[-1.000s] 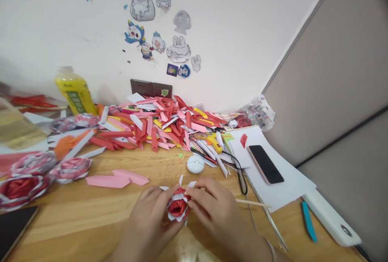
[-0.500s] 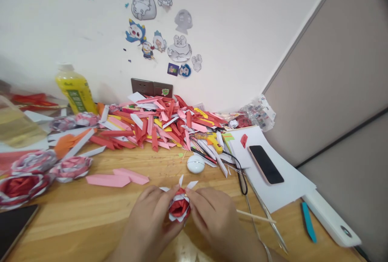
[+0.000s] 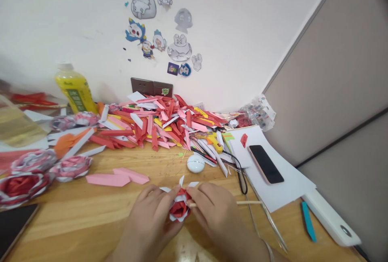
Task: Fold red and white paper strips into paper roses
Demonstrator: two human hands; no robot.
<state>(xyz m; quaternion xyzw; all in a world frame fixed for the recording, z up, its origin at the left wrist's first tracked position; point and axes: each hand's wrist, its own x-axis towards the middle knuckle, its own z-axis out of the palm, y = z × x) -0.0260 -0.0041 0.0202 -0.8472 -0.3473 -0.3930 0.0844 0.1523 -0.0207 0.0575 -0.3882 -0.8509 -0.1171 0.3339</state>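
A red and white folded-paper flower (image 3: 179, 209) is held upright between my two hands, low in the middle of the head view. My left hand (image 3: 151, 213) is closed around its left side, thumb on the upper rim. My right hand (image 3: 214, 209) pinches the right rim and also grips a thin wooden stick (image 3: 249, 203). One end of the stick rests at the flower's right edge; the other sticks out past the hand. White paper points (image 3: 182, 180) jut from the flower's far side. The lower fingers of both hands are partly hidden.
Red, pink, white and yellow folded strips (image 3: 151, 120) lie heaped against the wall. Finished paper flowers (image 3: 71, 167) are at left, with two pink strips (image 3: 108, 180) nearer. A white egg-shaped object (image 3: 195, 163), a yellow glue gun (image 3: 214, 142) and a phone (image 3: 266, 164) lie beyond my right hand.
The stick in my right hand has swung round, its near end now showing at the flower's right edge and its far end higher. Both hands stay at the flower.
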